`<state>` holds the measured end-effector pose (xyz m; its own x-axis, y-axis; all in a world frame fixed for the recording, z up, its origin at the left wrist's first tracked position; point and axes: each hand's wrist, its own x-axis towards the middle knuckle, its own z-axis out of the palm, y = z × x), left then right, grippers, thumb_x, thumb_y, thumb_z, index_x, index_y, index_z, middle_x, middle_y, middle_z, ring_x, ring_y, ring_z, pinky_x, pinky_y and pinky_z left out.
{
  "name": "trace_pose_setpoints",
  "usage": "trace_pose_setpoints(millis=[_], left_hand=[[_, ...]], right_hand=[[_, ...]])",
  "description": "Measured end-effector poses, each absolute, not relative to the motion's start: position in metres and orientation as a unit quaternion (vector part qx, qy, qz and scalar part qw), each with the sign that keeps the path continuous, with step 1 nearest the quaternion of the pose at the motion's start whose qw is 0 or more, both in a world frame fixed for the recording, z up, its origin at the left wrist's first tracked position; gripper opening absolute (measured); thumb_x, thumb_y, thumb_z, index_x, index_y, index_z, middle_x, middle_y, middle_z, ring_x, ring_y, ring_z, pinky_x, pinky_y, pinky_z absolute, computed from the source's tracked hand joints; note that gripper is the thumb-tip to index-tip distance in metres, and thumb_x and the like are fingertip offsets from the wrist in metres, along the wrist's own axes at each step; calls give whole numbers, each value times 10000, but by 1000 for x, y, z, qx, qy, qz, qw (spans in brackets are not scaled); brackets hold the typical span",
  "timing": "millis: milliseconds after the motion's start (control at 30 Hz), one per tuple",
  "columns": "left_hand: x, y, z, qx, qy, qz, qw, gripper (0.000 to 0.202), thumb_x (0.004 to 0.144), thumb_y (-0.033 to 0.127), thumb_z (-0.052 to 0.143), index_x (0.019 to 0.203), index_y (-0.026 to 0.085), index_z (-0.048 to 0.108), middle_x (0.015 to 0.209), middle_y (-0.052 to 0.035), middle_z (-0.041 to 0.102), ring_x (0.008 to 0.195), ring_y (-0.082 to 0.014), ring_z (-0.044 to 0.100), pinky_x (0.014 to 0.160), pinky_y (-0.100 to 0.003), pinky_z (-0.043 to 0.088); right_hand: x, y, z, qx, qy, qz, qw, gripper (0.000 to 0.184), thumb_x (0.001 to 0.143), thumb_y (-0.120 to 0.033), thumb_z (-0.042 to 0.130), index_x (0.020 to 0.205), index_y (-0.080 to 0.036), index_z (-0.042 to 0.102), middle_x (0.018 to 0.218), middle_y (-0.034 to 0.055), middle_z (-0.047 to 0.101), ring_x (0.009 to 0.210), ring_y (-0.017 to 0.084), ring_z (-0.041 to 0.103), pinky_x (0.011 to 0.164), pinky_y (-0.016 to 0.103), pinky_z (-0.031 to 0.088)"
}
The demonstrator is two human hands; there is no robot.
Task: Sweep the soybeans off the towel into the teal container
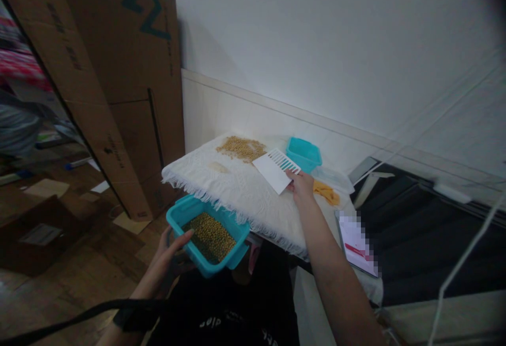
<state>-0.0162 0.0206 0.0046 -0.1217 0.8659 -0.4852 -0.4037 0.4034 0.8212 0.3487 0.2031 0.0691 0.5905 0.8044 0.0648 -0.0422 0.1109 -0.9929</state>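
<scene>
My left hand grips the near-left rim of a teal plastic container, thumb over the edge. Inside it lie many yellowish-green beans. The container is held tilted just below the fringed edge of the white tablecloth. Between the fingers of my right hand is a white comb-like card with a row of slots along one side, held above the cloth. Beyond the card, a loose spread of pale tan beans lies on the table. A second teal container stands behind my right hand.
An orange cloth and a clear plastic piece lie right of my right hand. A tablet or phone with a blurred screen rests on the table's right edge. A tall cardboard box stands at the left, and a white cable hangs at the right.
</scene>
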Motion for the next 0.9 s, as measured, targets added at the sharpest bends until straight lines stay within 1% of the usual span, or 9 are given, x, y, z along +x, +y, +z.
trace_pose_setpoints(millis=[67,133,233,300,433,600,733,833,900], left_hand=[[-16,21,5,213,553,502,630,974,811,396,922,1611,346,369,1181,-121,737,803,-291,828,741,-499,708],[-16,21,4,216,549,502,632,956,817,389,920,1600,353,374,1175,-111,738,805,-288,829,733,-491,707],[-15,22,3,212,550,502,633,950,827,361,913,1600,366,361,1209,-112,729,820,-284,826,727,-484,707],[-14,23,3,211,554,500,632,945,829,353,909,1599,370,361,1216,-112,722,814,-276,822,725,-476,706],[-15,23,0,224,556,494,629,902,822,413,906,1571,361,405,1165,-104,714,802,-284,819,735,-490,703],[-15,22,-4,224,555,501,625,943,789,431,923,1576,376,407,1136,-94,723,791,-296,819,723,-507,701],[-15,21,-1,221,544,503,635,1007,742,465,958,1578,393,402,1224,-109,722,838,-299,823,747,-501,702],[-15,20,3,224,547,494,638,952,757,465,952,1547,381,427,1294,-126,710,851,-289,827,758,-485,705],[-14,19,6,228,554,489,635,908,781,456,939,1532,364,438,1304,-135,712,843,-284,829,753,-480,706]], right_hand=[[357,202,70,-594,-336,273,678,224,655,-319,793,829,-184,750,700,-6,748,648,217,702,556,318,576],[364,201,70,-619,-384,182,660,232,700,-369,775,831,-177,764,674,3,734,685,238,701,599,326,558],[367,199,70,-661,-470,41,584,236,773,-405,733,809,-177,782,670,41,743,734,269,701,678,339,525],[365,197,70,-674,-501,-3,543,249,822,-412,698,811,-178,785,699,66,761,730,273,696,700,343,502],[359,196,69,-676,-537,-24,504,261,886,-400,654,798,-181,766,744,82,771,699,254,680,676,326,461],[356,196,67,-663,-557,-6,500,214,894,-368,665,791,-198,746,718,43,744,689,231,669,696,313,475],[353,196,66,-648,-558,7,518,205,906,-362,653,828,-199,751,725,31,744,690,224,660,694,305,481],[349,195,68,-657,-557,-9,507,224,911,-369,655,796,-195,735,705,33,728,674,221,638,674,303,451],[346,194,70,-667,-561,-19,491,231,906,-372,665,760,-199,716,671,27,701,665,217,617,664,300,425]])
